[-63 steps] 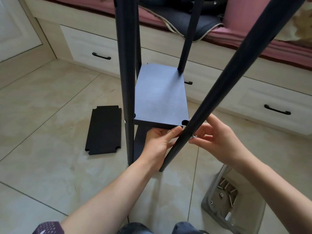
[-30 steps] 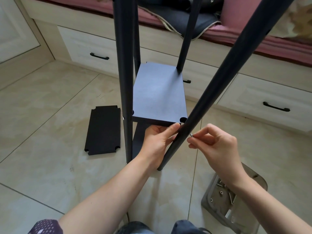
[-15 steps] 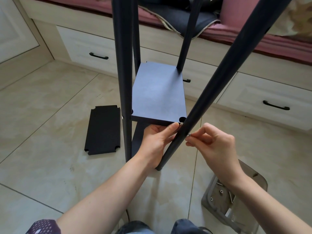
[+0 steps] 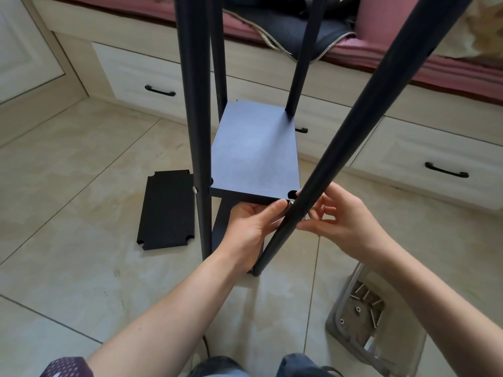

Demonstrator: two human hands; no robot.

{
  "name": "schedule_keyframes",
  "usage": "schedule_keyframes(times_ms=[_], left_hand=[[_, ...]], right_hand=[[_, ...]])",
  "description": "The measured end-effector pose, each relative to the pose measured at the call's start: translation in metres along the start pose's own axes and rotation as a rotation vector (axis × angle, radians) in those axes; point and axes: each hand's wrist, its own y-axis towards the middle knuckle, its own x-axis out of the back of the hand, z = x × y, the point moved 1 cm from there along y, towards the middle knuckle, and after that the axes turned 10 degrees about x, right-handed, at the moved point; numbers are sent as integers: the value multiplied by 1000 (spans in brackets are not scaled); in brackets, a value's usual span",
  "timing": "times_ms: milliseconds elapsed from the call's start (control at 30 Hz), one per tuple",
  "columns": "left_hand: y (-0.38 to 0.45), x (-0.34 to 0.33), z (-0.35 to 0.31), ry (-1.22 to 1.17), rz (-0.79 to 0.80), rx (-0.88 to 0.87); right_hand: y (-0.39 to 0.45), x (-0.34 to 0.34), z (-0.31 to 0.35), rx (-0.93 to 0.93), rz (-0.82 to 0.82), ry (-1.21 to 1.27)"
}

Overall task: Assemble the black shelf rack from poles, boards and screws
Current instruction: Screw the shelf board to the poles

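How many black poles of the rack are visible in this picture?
4. Near left pole at the shelf board's front left corner; near right pole slanting between both hands; two far poles at the board's back corners. None seems hidden.

Readable text: we find none anywhere in the head view.
Shelf board [image 4: 255, 153]: we see a plain dark surface, no label or brand.
Poles [image 4: 193, 104]: we read no markings or numbers on them.
Loose board on the floor [image 4: 166, 210]: we see no print on it.
Drawer fronts [image 4: 136, 74]: we see handles only, no lettering.
Tray of screws [image 4: 351, 330]: we can read no stamp or number; the parts inside are too small to tell.
Sleeve [image 4: 68, 367]: we see a dotted pattern, not letters.
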Motion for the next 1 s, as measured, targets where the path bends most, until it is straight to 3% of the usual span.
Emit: schedule_keyframes(times_ms=[367, 767, 1000], left_hand=[[0, 10, -1, 48, 40, 1], [1, 14, -1, 52, 61, -13], [-3, 17, -2, 69, 84, -13]], right_hand=[[14, 9, 1, -6, 180, -44], [10, 1, -1, 92, 89, -161], [10, -2, -6, 49, 49, -185]])
